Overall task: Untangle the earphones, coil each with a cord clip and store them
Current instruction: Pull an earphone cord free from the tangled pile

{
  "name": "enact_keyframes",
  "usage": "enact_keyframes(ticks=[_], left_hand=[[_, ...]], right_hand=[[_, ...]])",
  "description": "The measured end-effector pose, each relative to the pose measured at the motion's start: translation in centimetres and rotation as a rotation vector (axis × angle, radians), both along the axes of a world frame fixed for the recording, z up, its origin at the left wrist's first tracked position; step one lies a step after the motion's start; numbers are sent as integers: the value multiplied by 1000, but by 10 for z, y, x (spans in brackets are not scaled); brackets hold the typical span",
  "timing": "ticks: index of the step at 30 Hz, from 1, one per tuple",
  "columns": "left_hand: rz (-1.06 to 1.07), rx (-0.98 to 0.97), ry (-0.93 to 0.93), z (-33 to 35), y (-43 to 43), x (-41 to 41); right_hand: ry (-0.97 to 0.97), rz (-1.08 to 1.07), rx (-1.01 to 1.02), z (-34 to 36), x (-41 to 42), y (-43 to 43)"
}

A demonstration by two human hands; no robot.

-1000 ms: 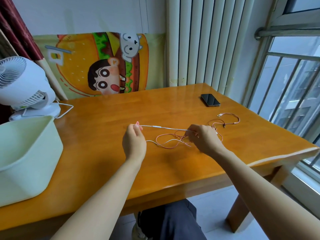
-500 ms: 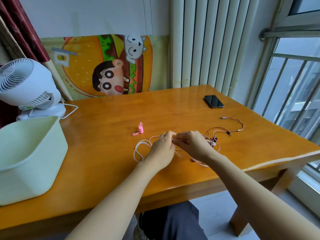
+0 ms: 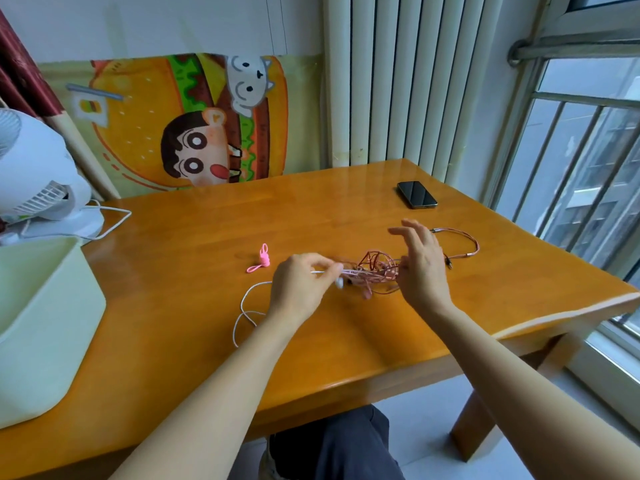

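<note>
Head view: the two earphones lie near the middle of the table (image 3: pixel 207 220), a bit toward its right edge, and they are not apart yet. The pink tangle (image 3: pixel 377 270) sits right between the two hands. The left hand (image 3: pixel 301 285) is on its left side and the right hand (image 3: pixel 420 268) is on its right side, both very close to it.

The left hand pinches the white cord (image 3: pixel 242 306) between thumb and fingertips, just where it goes into the pink tangle. From that pinch the white cord runs sideways, along the line of the table's front edge, and into the knot. The rest of it loops loosely behind the left hand toward the front edge.

The right hand is wide open, with its fingers spread and lifted. It holds nothing that can be seen. Its lower edge is against the tangle, but it is hard to tell if it really touches.

It looks like the next move is to pull the white cord out to the left while the right hand holds the pink loops.

The pink cord clip (image 3: pixel 263 259) waits just left of the left hand. The pale bin (image 3: pixel 52 306) stands at the left edge.
</note>
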State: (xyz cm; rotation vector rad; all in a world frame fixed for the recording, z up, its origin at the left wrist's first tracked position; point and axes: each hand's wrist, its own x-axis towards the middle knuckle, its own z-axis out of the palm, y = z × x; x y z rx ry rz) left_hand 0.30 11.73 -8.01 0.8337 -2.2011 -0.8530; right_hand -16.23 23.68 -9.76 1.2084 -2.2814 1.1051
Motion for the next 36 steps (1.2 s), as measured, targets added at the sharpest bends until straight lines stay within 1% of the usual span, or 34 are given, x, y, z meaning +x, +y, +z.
enact_keyframes(ticks=[1, 2, 4, 5, 8, 10, 12, 14, 15, 16, 18, 19, 20, 21, 22, 23, 24, 25, 28, 29, 31, 32, 34, 36], left_hand=[[-9, -11, -40, -2, -1, 0], [-7, -13, -63, -5, -2, -1], [14, 3, -39, -12, -3, -1], [25, 26, -2, -15, -3, 0], [52, 111, 104, -18, -4, 0], [56, 137, 150, -16, -4, 0], [-8, 172, 176, -12, -2, 0], [-109, 210, 166, -7, 2, -2], [-142, 217, 172, -6, 5, -3], [-155, 221, 188, -6, 6, -5], [-151, 207, 216, -5, 7, -6], [-148, 195, 226, -4, 7, -6], [-136, 187, 244, -3, 6, -6], [-113, 191, 281, -1, 6, -4], [-77, 212, 333, 2, 5, -3], [-38, 244, 393, 7, 4, -1], [-4, 278, 446, 11, 1, -1], [15, 299, 480, 14, 0, 0], [7, 255, 472, 14, -1, 1], [-3, 251, 466, 11, 0, 1], [-2, 296, 473, 5, 1, 0], [-4, 323, 472, 3, 0, -1], [-24, 341, 454, 3, 0, 1], [-30, 296, 442, 7, -1, 6]], right_hand=[[-38, 42, 63, 4, -4, 2], [-100, 134, 191, 5, -7, 2], [-206, 320, 464, 3, -3, 4], [-228, 372, 514, 1, 1, 5], [-263, 493, 442, 4, 11, 9], [-361, 626, 433, 10, 14, 12], [-480, 715, 301, 14, 18, 10], [-492, 687, 157, 14, 25, 6], [-454, 651, 158, 13, 27, 3], [-402, 613, 212, 10, 28, -1], [-279, 528, 399, 3, 27, -9], [-193, 435, 460, 1, 25, -12], [-83, 301, 466, 0, 23, -14], [27, 163, 400, 1, 21, -16], [104, 61, 283, 4, 19, -16], [144, 4, 172, 6, 17, -16], [158, -26, 116, 8, 15, -16], [147, -35, 150, 9, 12, -16], [35, -12, 458, 8, 7, -17], [33, -14, 479, 9, 9, -16], [86, 20, 417, 10, 13, -18], [97, 72, 401, 11, 16, -19], [55, 207, 439, 12, 21, -20], [43, 262, 472, 10, 23, -23]])
